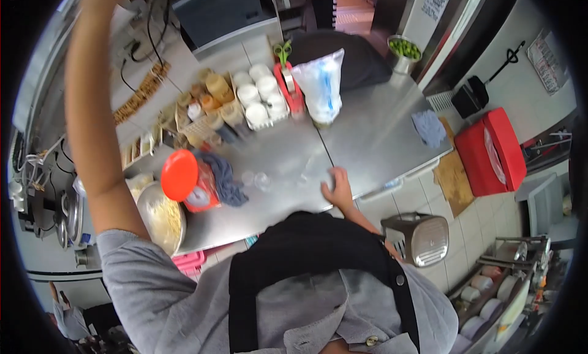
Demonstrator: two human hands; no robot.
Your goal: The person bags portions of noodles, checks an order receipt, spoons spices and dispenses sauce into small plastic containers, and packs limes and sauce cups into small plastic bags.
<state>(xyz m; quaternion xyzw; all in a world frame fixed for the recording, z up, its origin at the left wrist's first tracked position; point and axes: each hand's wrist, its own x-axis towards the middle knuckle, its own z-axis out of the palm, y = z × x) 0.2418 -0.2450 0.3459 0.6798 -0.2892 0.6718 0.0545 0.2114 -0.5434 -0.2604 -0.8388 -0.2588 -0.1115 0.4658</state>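
My right hand [339, 187] is at the front edge of the steel counter [367, 118], fingers apart, holding nothing. Whether it presses on the metal I cannot tell. Left of it, small clear round pieces [261, 181] lie on the steel. My left arm [95, 109] reaches up along the left side; its hand is cut off by the top edge. Beside that arm stand a red kitchen scale [199, 194] with a round orange-red top [179, 175], a blue-grey cloth [223, 179] and a metal bowl [179, 237] of pale yellow food, partly behind my arm.
At the back are white-lidded containers [257, 114], sauce bottles [218, 88], a red tape dispenser [288, 87] and a filled plastic bag [321, 90]. A folded cloth [429, 128] lies at the right end. A red bin [490, 152] and a grey-brown bin [429, 240] stand on the floor.
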